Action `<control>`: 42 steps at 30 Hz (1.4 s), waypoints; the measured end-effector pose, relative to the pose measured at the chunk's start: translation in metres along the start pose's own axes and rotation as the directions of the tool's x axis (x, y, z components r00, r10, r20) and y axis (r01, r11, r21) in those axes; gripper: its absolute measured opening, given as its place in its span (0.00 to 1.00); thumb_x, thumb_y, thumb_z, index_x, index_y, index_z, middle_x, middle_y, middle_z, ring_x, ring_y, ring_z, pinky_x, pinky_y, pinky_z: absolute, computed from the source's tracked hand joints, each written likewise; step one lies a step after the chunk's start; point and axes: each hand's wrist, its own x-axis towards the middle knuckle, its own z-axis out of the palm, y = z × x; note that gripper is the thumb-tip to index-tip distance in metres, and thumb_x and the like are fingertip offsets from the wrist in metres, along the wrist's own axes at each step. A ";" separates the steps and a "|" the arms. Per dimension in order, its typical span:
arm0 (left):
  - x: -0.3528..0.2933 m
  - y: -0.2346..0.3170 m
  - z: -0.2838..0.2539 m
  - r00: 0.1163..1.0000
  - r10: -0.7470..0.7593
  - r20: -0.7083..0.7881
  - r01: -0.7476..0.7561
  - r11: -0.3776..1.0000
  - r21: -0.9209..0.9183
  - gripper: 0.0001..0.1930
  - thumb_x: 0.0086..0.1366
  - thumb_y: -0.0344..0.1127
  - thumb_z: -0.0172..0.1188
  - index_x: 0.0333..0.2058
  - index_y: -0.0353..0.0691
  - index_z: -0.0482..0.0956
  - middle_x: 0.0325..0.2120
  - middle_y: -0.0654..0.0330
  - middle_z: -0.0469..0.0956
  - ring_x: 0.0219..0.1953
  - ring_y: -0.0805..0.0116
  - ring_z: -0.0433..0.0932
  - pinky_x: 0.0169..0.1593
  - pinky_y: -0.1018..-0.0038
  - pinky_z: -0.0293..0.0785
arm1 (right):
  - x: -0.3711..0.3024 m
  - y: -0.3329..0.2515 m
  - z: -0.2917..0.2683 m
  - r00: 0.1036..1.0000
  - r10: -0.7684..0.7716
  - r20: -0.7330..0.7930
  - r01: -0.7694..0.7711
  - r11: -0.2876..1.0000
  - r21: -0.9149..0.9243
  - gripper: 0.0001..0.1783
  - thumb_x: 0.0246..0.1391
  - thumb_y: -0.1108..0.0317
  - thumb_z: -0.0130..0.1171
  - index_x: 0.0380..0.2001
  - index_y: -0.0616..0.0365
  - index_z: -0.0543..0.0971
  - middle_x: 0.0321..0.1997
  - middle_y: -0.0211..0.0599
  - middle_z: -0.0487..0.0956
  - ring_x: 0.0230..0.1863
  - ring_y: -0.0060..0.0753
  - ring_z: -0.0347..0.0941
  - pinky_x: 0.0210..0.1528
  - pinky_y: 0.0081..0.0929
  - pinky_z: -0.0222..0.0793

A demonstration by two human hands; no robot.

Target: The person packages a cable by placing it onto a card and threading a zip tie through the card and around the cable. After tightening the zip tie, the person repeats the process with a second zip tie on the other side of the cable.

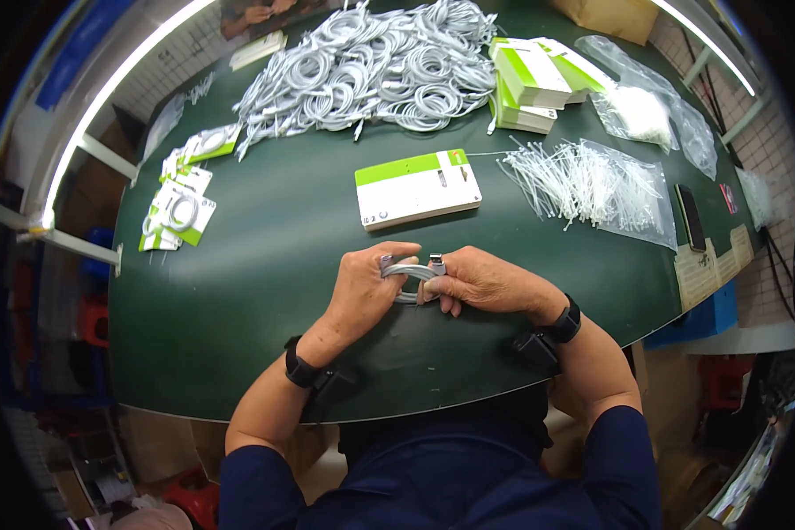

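Note:
Between my two hands is a coiled white USB cable (409, 271), held just above the green table. My left hand (368, 284) is closed round the left side of the coil, with one plug end showing by its thumb. My right hand (481, 281) pinches the right side, and a metal USB plug sticks up beside its fingers. Just beyond the hands lies a stack of green-and-white cards (418, 190). To its right, thin white cable ties (561, 185) spill from a clear plastic bag (649, 208).
A large heap of coiled cables (371, 71) covers the far middle of the table (265, 212). More card stacks (530, 75) stand at far right, near another plastic bag (640, 115). Carded cables (181, 208) lie at left. A phone (690, 217) rests near the right edge.

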 end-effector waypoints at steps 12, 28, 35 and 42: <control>0.001 0.071 0.004 0.696 0.703 -0.144 -0.402 0.548 0.733 0.41 0.57 0.27 0.74 0.68 0.33 0.65 0.59 0.48 0.72 0.51 0.50 0.79 0.50 0.67 0.78 | -0.017 -0.009 -0.030 0.960 -0.141 -0.242 0.200 0.950 0.241 0.19 0.74 0.58 0.54 0.43 0.65 0.84 0.34 0.28 0.83 0.31 0.17 0.77 0.35 0.19 0.78; 0.022 0.053 0.037 0.790 0.610 -0.065 -0.567 0.767 0.301 0.29 0.56 0.23 0.73 0.58 0.38 0.78 0.41 0.52 0.82 0.38 0.57 0.83 0.37 0.69 0.81 | -0.017 -0.005 -0.030 0.902 -0.103 -0.419 0.354 0.732 0.582 0.27 0.67 0.64 0.64 0.64 0.64 0.69 0.35 0.30 0.79 0.23 0.11 0.67 0.23 0.12 0.60; 0.028 0.045 0.033 0.696 0.696 -0.175 -0.663 0.717 0.216 0.16 0.51 0.21 0.75 0.40 0.39 0.87 0.31 0.59 0.83 0.32 0.63 0.83 0.33 0.69 0.80 | -0.021 -0.016 -0.031 0.930 -0.091 -0.356 0.307 0.724 0.618 0.33 0.62 0.69 0.67 0.67 0.63 0.66 0.43 0.37 0.80 0.28 0.15 0.71 0.26 0.13 0.65; 0.032 0.044 0.007 0.666 0.744 -0.062 -0.725 0.664 0.184 0.14 0.51 0.22 0.74 0.38 0.40 0.86 0.30 0.61 0.82 0.30 0.65 0.81 0.30 0.73 0.78 | -0.025 -0.035 -0.032 0.724 -0.566 -0.395 0.368 0.801 -0.473 0.27 0.54 0.73 0.68 0.57 0.62 0.75 0.52 0.38 0.81 0.40 0.32 0.79 0.35 0.26 0.75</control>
